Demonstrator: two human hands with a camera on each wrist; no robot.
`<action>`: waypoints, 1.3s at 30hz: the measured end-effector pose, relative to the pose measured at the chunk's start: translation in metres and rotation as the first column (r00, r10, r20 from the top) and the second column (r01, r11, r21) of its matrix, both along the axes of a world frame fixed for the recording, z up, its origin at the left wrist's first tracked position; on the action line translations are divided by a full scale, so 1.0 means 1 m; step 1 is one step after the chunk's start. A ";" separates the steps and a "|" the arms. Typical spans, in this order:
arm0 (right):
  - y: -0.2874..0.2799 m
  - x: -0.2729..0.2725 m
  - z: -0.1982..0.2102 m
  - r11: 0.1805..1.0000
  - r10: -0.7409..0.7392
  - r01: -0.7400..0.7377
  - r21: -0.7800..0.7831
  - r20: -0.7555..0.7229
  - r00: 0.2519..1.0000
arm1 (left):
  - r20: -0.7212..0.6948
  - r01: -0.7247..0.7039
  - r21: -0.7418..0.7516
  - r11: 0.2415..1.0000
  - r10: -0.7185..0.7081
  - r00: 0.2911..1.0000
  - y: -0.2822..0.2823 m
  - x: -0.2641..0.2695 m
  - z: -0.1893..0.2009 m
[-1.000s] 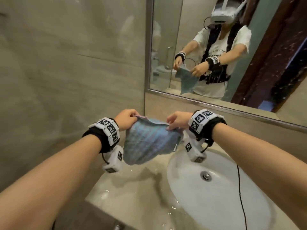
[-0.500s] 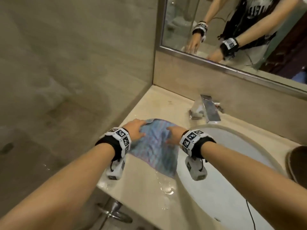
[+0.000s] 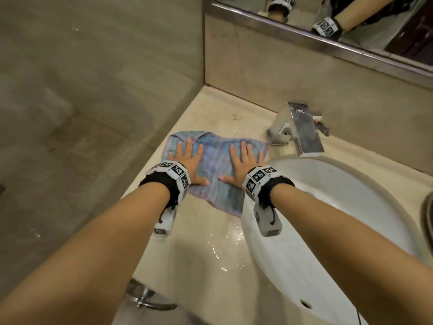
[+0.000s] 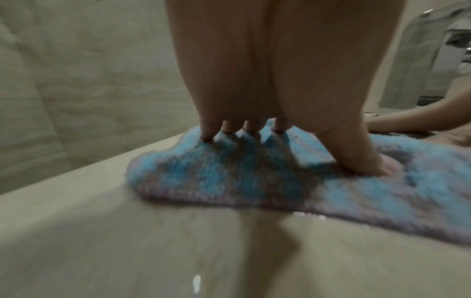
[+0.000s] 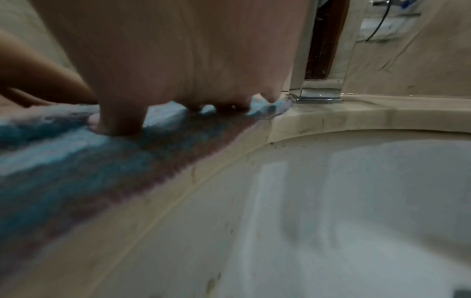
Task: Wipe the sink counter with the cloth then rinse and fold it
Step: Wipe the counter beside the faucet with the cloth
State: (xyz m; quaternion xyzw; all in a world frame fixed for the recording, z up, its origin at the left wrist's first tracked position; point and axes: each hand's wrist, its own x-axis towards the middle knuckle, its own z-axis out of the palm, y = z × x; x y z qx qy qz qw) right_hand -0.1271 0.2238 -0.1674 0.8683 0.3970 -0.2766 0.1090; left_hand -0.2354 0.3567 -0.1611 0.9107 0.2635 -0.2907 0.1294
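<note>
A blue and pink striped cloth (image 3: 215,172) lies spread flat on the beige counter (image 3: 199,254), left of the white basin (image 3: 339,219). My left hand (image 3: 187,158) lies flat on the cloth's left part, fingers straight and spread. My right hand (image 3: 243,160) presses flat on its right part beside the basin rim. The left wrist view shows the fingertips (image 4: 229,129) and thumb pushing into the cloth (image 4: 229,177). In the right wrist view the cloth (image 5: 76,165) runs along the basin edge (image 5: 229,159) under my palm.
A chrome tap (image 3: 300,127) stands just right of the cloth's far corner, over the basin. Water is pooled on the counter near the front edge (image 3: 225,249). A tiled wall (image 3: 93,90) bounds the counter at left, and a mirror (image 3: 351,24) hangs behind.
The cloth was held up in the air by both hands; it now lies on the counter. Both hands have let go of its edge and flattened out on top of it.
</note>
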 end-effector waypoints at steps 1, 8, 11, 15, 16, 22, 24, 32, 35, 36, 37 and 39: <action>0.004 0.005 -0.001 1.000 -0.002 0.002 0.005 0.012 1.000 | 0.006 -0.013 0.001 1.000 0.013 1.000 0.003 0.006 0.000; 0.029 0.043 -0.005 0.999 -0.008 0.006 0.034 0.049 0.999 | 0.056 -0.017 0.017 1.000 0.016 0.998 0.023 0.041 -0.001; 0.040 0.063 -0.008 0.998 -0.028 0.025 0.057 0.056 0.998 | 0.071 -0.014 0.024 1.000 0.012 0.997 0.035 0.056 -0.002; 0.054 0.083 -0.012 0.994 -0.059 0.052 0.093 0.069 0.996 | 0.084 -0.004 0.032 0.999 0.001 0.996 0.048 0.074 -0.003; 0.057 0.088 -0.013 0.993 -0.072 0.065 0.100 0.071 0.995 | 0.086 -0.002 0.035 0.999 -0.001 0.996 0.052 0.080 -0.004; 0.075 0.106 -0.022 0.980 -0.146 0.131 0.151 0.099 0.984 | 0.095 0.017 0.056 0.998 -0.022 0.995 0.071 0.110 -0.003; 0.078 0.111 -0.025 0.975 -0.162 0.142 0.169 0.108 0.981 | 0.109 0.016 0.041 0.999 -0.020 0.994 0.077 0.119 -0.002; 0.079 0.118 -0.027 0.972 -0.158 0.137 0.193 0.098 0.983 | 0.178 -0.019 -0.017 1.000 0.022 0.984 0.085 0.129 -0.003; 0.078 0.118 -0.026 0.978 -0.140 0.123 0.171 0.090 0.986 | 0.156 0.003 -0.023 1.000 0.001 0.988 0.086 0.125 -0.001; 0.077 0.117 -0.025 0.978 -0.137 0.120 0.169 0.093 0.986 | 0.145 0.015 -0.027 1.000 -0.011 0.989 0.086 0.122 0.000; 0.075 0.115 -0.024 0.979 -0.134 0.116 0.169 0.098 0.986 | 0.139 0.025 -0.031 0.999 -0.021 0.990 0.087 0.118 -0.001; 0.071 0.112 -0.022 0.983 -0.121 0.106 0.153 0.094 0.988 | 0.142 0.040 -0.032 0.999 -0.035 0.989 0.086 0.107 -0.002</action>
